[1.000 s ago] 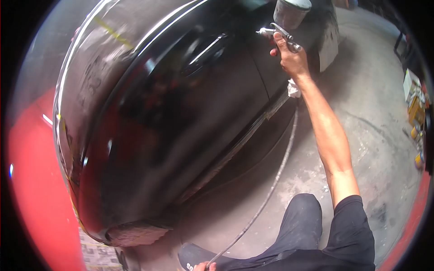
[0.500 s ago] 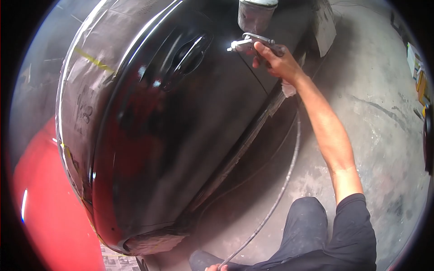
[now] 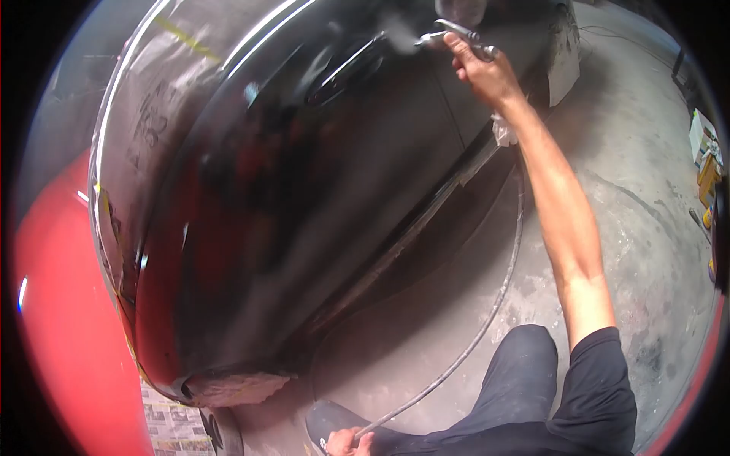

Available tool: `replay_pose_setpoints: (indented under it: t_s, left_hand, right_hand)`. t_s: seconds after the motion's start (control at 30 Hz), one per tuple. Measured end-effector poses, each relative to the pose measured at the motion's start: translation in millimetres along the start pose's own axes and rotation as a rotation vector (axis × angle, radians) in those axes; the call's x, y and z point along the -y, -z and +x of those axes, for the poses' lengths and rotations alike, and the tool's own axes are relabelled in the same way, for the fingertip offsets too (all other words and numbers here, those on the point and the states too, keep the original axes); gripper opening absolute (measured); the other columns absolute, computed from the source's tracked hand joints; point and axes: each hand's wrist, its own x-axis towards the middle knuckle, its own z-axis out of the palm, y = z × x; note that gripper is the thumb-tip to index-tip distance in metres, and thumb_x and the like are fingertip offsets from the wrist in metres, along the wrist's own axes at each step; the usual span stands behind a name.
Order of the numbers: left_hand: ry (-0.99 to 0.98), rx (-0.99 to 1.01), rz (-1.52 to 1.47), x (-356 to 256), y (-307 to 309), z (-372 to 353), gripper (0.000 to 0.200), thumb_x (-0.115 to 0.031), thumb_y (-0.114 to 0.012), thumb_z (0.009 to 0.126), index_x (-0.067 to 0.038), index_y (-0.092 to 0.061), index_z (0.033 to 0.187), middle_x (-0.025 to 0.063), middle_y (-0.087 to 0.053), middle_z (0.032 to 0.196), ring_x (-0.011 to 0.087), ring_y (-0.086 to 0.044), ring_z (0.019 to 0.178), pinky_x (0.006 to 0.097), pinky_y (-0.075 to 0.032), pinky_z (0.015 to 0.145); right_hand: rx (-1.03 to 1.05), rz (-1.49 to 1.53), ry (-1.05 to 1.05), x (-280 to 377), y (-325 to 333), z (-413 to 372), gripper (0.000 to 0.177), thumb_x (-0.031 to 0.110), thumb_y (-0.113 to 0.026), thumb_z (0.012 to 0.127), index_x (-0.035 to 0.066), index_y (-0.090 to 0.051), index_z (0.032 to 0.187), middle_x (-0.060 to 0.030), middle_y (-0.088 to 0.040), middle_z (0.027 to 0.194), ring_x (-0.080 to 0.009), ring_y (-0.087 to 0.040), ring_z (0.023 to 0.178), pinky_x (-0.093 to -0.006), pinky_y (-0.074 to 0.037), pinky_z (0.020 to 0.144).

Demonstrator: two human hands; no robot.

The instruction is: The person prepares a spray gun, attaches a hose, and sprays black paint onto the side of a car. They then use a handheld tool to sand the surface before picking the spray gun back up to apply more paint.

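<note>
My right hand [image 3: 487, 74] is wrapped round a spray gun [image 3: 465, 35] at the top of the view. A cup [image 3: 461, 9] sits on top of the gun, cut off by the frame edge. Pale mist hangs at the nozzle, close to the handle of a glossy black car door [image 3: 304, 205]. Down at the bottom edge my left hand [image 3: 348, 441] is closed on the air hose [image 3: 487, 319], which curves up from there to the gun. A whitish cloth or paper wrap [image 3: 503, 131] hangs below my right wrist.
Masking paper [image 3: 152, 114] with yellow tape covers the car's upper left part. A red car panel [image 3: 61, 304] stands at the left. Newspaper [image 3: 171, 418] lies at lower left. Boxes [image 3: 706, 144] stand at the far right on the grey concrete floor [image 3: 631, 228].
My right hand and the spray gun have moved up and slightly right in view, and mist now shows at the nozzle. More of my left hand on the hose is visible. The camera view has shifted.
</note>
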Motion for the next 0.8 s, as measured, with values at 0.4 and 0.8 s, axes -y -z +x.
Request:
replay_pose_setpoints:
  t_s: [0.4, 0.8]
  left_hand:
    - [-0.07, 0.086, -0.15, 82.2, -6.6, -16.0, 0.019, -0.026, -0.09, 0.084, -0.015, -0.074, 0.088, 0.0061, -0.067, 0.078, 0.031, -0.06, 0.072, 0.0464, -0.046, 0.072]
    - [-0.136, 0.062, -0.323, 172.0, 2.1, -15.8, 0.031, -0.039, -0.094, 0.076, -0.014, -0.075, 0.078, 0.0002, -0.07, 0.07, 0.0231, -0.064, 0.061, 0.0376, -0.043, 0.062]
  right_hand:
    - [0.041, 0.441, 0.213, 6.1, -154.0, -204.7, 0.038, 0.039, -0.072, 0.107, 0.003, -0.079, 0.113, -0.0012, -0.075, 0.085, -0.005, -0.063, 0.074, -0.024, -0.048, 0.066]
    - [-0.456, -0.484, -0.193, 11.5, -77.2, -126.5, 0.077, 0.082, -0.061, 0.094, 0.008, -0.08, 0.107, -0.0076, -0.077, 0.087, -0.0233, -0.071, 0.078, -0.0378, -0.054, 0.069]
